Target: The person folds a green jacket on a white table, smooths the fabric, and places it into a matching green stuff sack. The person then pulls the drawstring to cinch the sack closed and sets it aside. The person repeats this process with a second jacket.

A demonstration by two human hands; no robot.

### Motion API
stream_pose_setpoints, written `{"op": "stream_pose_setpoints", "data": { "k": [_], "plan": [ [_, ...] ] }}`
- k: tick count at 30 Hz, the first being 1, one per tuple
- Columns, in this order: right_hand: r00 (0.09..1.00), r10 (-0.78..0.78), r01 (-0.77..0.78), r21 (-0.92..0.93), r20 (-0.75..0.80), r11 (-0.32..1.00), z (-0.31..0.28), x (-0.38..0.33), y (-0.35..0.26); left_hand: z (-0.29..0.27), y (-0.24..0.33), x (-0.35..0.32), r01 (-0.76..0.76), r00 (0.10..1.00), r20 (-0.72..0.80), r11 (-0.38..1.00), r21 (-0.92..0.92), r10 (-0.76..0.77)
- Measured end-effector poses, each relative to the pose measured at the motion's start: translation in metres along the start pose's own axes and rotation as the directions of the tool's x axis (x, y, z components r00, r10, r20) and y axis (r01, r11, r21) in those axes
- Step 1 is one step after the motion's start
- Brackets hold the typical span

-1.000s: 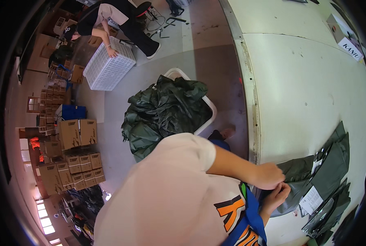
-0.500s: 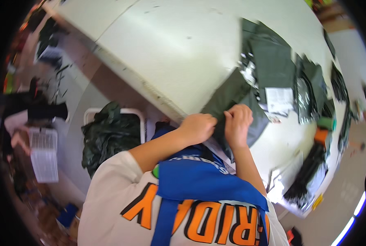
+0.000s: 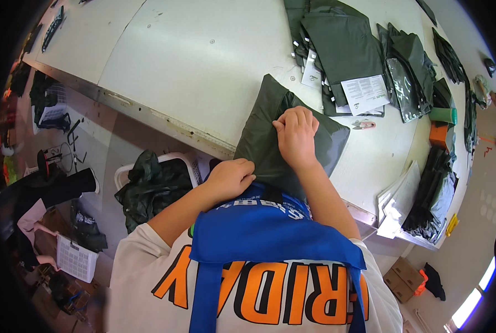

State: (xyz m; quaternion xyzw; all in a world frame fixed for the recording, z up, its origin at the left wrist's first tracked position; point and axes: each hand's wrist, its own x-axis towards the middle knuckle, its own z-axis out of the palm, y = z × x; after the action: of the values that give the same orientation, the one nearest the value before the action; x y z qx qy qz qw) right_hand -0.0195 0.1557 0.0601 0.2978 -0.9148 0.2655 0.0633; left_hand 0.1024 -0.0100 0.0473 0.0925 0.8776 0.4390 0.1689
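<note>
A folded dark green garment (image 3: pixel 262 119) of smooth, slightly shiny cloth lies at the table's near edge, right in front of my body. My left hand (image 3: pixel 233 176) is closed at its near left corner, thumb and fingers pressed together on the cloth's edge. Curled fingers of my right hand (image 3: pixel 298 136) grip the upper middle of the garment. The cloth under that palm is hidden. Beyond lies a stack of folded dark green garments (image 3: pixel 339 47) with a white printed sheet (image 3: pixel 364 94) on it. Small red-handled thread snips (image 3: pixel 363 125) rest on the table beside the stack.
A white basket (image 3: pixel 195 169) heaped with dark green cloth stands below the table edge at left. On the white table's (image 3: pixel 187 72) right side are bagged garments (image 3: pixel 406 83), a green roll (image 3: pixel 443 115), an orange box (image 3: pixel 438 134) and papers (image 3: pixel 398 200). Another person carries a white crate (image 3: pixel 77 258).
My hands have moved apart, the left toward the near corner. The garment now lies flatter and squarer. The whole view has shifted, and the other person's crate has swung lower.
</note>
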Motion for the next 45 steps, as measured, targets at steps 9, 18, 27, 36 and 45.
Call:
{"op": "stream_pose_setpoints", "data": {
  "k": [9, 18, 27, 36, 45],
  "plan": [
    [0.826, 0.337, -0.503, 0.324, 0.451, 0.801, 0.003, 0.053, 0.076, -0.010, -0.005, -0.006, 0.017, 0.974, 0.224, 0.999, 0.047, -0.027],
    [0.754, 0.298, -0.500, 0.217, 0.586, 0.838, -0.016, 0.047, 0.068, -0.017, -0.034, 0.107, 0.256, 0.878, -0.084, 0.609, -0.751, -0.472],
    [0.929, 0.305, -0.363, 0.355, 0.208, 0.862, 0.016, 0.010, 0.073, 0.009, -0.013, 0.115, 0.227, 0.884, -0.337, 0.927, -0.297, -0.325],
    [0.989, 0.074, -0.092, 0.142, 0.124, 0.986, -0.020, -0.015, 0.011, 0.006, -0.021, 0.121, 0.296, 0.852, -0.323, 0.889, -0.351, -0.411],
    [0.994, -0.049, 0.025, 0.226, 0.101, 0.974, -0.017, -0.023, 0.014, -0.016, -0.008, 0.077, 0.202, 0.966, -0.016, 0.790, -0.579, -0.259]
  ]
}}
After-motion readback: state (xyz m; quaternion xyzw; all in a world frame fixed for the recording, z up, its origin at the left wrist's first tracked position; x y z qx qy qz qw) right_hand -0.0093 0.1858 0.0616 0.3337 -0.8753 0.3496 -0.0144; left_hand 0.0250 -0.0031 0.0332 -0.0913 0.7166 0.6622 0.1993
